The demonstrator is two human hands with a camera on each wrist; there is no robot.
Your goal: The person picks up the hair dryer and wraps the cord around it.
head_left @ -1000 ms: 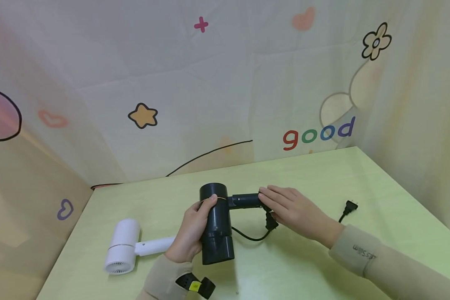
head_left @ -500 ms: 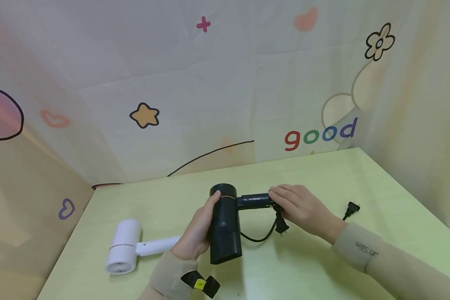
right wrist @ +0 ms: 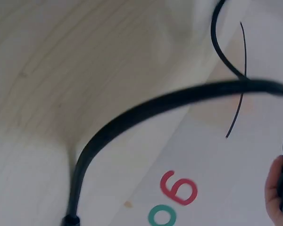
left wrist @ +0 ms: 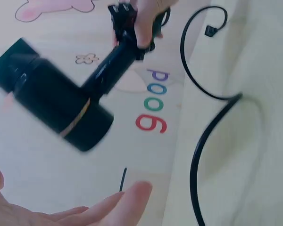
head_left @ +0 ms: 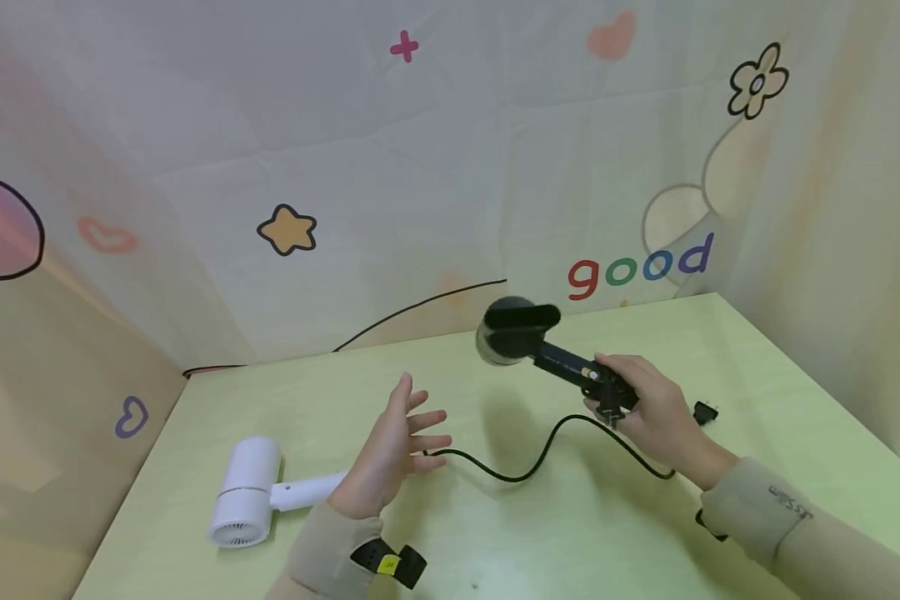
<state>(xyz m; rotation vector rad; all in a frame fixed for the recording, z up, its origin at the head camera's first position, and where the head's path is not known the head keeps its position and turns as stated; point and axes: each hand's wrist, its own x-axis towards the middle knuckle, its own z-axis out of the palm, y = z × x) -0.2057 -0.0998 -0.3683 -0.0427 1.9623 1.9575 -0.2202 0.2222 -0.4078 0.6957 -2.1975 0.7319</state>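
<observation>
Right grip (head_left: pixel 648 404) is clenched round the handle of the black hair dryer (head_left: pixel 528 342), fingers curled about the lower end of the handle where the cord leaves it. The dryer is lifted clear of the table (head_left: pixel 570 533), its barrel up and toward the back wall from that hand, tilted — the left wrist view shows the same barrel (left wrist: pixel 52 96) in the air with the handle running up to the holding fingers. From the handle the black cord (head_left: pixel 510 467) drops to the table and loops across it toward the left grip (head_left: pixel 393 454), and its plug (head_left: pixel 705 410) lies on the table just beyond the right hand. Left grip is released: fingers straight and spread, holding nothing, palm turned toward the dryer, hovering just over the table with the cord's end close by its fingertips. On the far side of the left hand from the black dryer lies a white hair dryer (head_left: pixel 251 492), flat on the table, its handle pointing toward that wrist.
</observation>
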